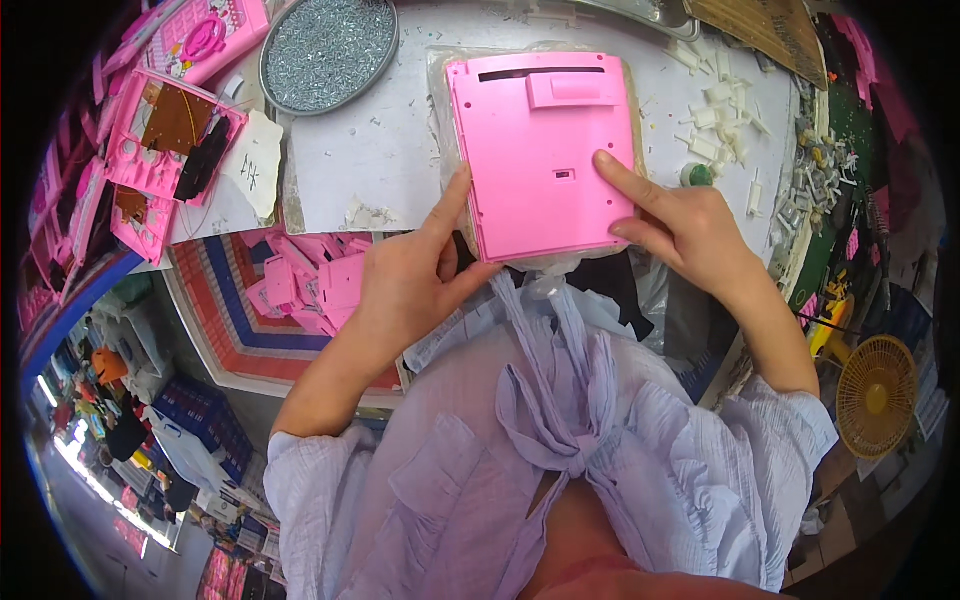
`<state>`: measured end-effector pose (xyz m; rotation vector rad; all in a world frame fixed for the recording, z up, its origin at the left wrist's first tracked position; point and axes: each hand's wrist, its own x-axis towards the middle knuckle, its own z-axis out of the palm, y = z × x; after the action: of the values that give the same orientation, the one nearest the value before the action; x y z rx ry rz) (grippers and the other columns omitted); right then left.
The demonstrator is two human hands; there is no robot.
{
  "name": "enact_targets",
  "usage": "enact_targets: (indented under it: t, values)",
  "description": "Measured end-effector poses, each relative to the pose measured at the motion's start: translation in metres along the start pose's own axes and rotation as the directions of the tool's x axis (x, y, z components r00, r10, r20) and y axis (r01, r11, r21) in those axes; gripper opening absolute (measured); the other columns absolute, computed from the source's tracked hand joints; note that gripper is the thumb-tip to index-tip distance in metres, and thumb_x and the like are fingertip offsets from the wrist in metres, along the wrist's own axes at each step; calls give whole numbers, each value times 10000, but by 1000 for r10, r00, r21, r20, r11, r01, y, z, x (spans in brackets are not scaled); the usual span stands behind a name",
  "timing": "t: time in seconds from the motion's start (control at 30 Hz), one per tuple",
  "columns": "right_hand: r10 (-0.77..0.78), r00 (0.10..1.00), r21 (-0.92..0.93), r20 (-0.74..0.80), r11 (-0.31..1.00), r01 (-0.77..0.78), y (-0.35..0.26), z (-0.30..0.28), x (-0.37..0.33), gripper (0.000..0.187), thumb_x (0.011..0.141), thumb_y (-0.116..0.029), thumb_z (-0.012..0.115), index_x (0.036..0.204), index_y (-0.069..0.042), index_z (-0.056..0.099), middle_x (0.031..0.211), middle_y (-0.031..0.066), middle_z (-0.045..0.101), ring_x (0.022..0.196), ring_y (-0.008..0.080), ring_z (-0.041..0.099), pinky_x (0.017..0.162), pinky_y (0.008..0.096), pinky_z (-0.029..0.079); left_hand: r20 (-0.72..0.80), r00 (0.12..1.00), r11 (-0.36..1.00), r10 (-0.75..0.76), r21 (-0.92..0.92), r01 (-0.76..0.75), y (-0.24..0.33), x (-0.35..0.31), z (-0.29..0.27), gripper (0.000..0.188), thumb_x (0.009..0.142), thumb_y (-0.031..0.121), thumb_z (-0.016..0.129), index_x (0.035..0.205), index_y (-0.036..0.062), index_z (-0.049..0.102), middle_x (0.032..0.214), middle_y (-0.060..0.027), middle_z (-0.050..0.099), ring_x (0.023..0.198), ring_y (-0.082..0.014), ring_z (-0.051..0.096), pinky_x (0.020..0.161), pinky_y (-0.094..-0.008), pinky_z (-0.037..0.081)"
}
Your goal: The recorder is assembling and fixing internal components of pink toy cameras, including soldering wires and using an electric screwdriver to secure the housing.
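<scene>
A pink plastic casing (545, 205) lies on a plastic-wrapped pad at the table's near edge, in front of me. It has a long dark slot at its far end, a raised block beside the slot, a small rectangular opening in the middle and several screw holes. My left hand (415, 270) grips its left side, index finger along the edge and thumb at the near left corner. From the right, my right hand (690, 225) holds it, with the index fingertip on the top face and the thumb by the near right edge. The casing's underside is hidden.
A round tray of small screws (330, 55) stands at the far left. Opened pink housings with wires (175, 140) are stacked beyond my left arm, above a striped bag of pink parts (305, 285). White plastic pieces (725, 115) lie scattered at right, near a yellow fan (877, 400).
</scene>
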<state>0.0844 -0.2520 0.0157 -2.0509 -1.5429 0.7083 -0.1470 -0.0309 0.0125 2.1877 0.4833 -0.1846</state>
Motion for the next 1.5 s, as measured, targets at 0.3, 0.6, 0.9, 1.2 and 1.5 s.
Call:
enact_targets:
  t: [0.3,0.6,0.9,1.2,1.5]
  values:
    - [17,995,-231,-94,972,-38,-15,19,-10,707,924,-296,738,1564,-196,454,520,84,536,471,269,596,471,407,458,-47,997,997,58,-50,-60,-21,7,0,992,733,322,907,1585,167,425,566,-2,494,490,-160,541,500,-322,450]
    - [-2,996,-455,89,890,42,-47,-33,25,477,887,-300,733,1326,-138,642,605,85,592,537,289,617,517,432,490,-549,827,992,122,87,-89,-49,49,-61,244,822,142,824,1053,82,771,726,-48,589,600,-175,549,562,-328,455]
    - [-555,829,-637,-65,663,394,-58,9,264,151,799,-197,670,800,-84,772,871,112,724,978,269,614,825,420,490,-545,798,842,256,532,93,-67,104,-97,129,856,206,750,894,83,759,928,-66,693,930,-281,632,854,-449,430]
    - [-525,849,-675,-58,647,354,-55,29,306,187,843,-198,617,811,-99,772,906,67,719,987,255,619,859,429,474,-537,793,868,286,496,23,-75,109,-105,102,881,173,683,905,86,731,874,-96,688,876,-310,646,800,-477,440]
    - [-377,926,-373,-25,863,341,-18,-83,180,93,832,-134,750,854,-50,719,894,84,646,949,303,581,830,404,493,-398,901,947,172,-184,-262,-30,92,-67,101,879,99,710,848,15,664,788,-124,639,727,-302,627,676,-387,493]
